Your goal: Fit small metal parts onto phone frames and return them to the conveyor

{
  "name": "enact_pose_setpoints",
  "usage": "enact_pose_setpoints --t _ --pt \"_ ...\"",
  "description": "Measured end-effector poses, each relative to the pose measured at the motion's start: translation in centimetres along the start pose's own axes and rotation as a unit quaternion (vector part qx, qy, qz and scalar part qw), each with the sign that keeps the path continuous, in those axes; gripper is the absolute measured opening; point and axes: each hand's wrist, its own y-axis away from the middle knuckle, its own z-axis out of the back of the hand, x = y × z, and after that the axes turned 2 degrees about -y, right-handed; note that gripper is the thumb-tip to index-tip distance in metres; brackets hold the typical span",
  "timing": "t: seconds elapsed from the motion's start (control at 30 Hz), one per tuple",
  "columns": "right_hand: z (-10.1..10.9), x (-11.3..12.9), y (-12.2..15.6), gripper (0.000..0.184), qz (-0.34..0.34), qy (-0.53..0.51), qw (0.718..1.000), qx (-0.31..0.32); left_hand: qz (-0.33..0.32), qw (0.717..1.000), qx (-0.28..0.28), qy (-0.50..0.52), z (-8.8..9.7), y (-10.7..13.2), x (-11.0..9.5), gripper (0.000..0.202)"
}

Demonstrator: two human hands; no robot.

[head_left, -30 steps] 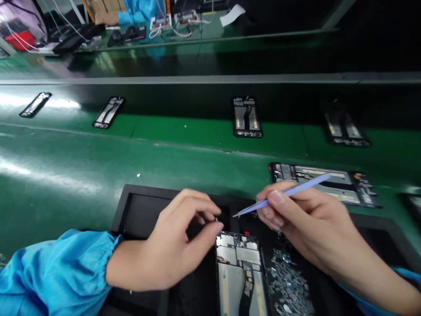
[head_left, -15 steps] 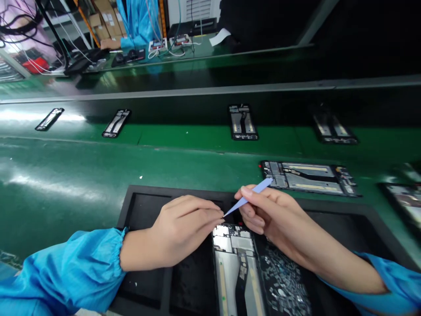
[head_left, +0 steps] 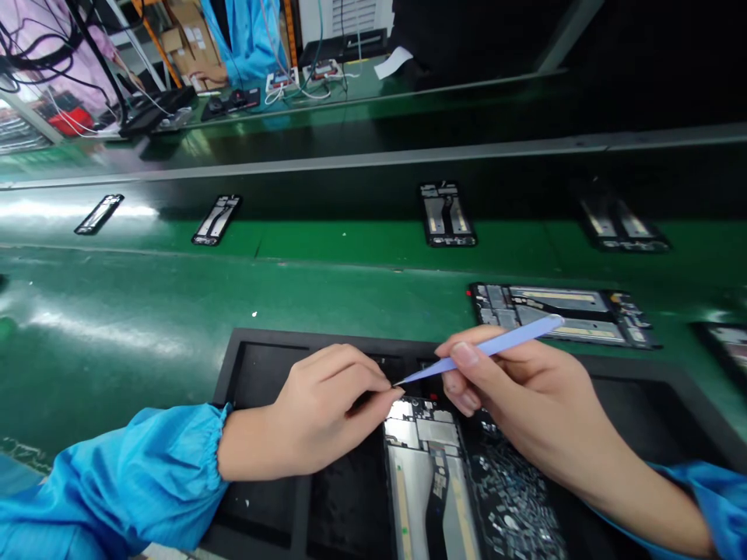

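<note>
My right hand (head_left: 507,381) grips a pair of light purple tweezers (head_left: 496,344), slanting down to the left. Their tip meets the fingertips of my left hand (head_left: 332,412), which are pinched together; whatever lies between them is too small to make out. Just below the fingertips is the top end of an opened phone (head_left: 423,435), with metal shields, a silver plate and a black flex cable. It lies on a black tray (head_left: 257,336). Many small metallic parts (head_left: 519,498) are heaped in the tray to the right of this phone, partly under my right hand.
A second opened phone (head_left: 566,311) lies sideways behind the tray, and another (head_left: 724,346) sits at the right edge. Several more, such as one phone frame (head_left: 448,216), are spaced along the green bench (head_left: 327,288). Across the bench, a person in a blue sleeve (head_left: 248,39) stands near cables.
The tweezers have tilted flatter, with their back end swinging right along with my right hand. Their tip is now at my left fingertips, and my left thumb and forefinger show a wider gap behind the pinch.
</note>
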Motion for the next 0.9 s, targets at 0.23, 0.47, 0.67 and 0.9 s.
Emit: enact_pose_setpoints --t 0.23,0.47,0.67,0.9 --pt "0.01 0.82 0.01 0.03 0.001 0.052 0.999 0.016 -0.038 0.999 0.002 -0.039 -0.15 0.53 0.41 0.011" --pt "0.14 0.91 -0.01 0.031 0.004 0.059 0.998 0.018 -0.059 0.998 -0.006 -0.034 -0.18 0.58 0.71 0.012" --pt "0.16 0.61 -0.15 0.03 -0.011 0.049 0.998 0.022 -0.057 0.998 0.009 -0.035 -0.15 0.55 0.79 0.013" --pt "0.2 0.5 -0.12 0.031 -0.019 0.048 0.998 0.024 -0.054 0.998 0.029 -0.034 0.02 0.66 0.7 0.014"
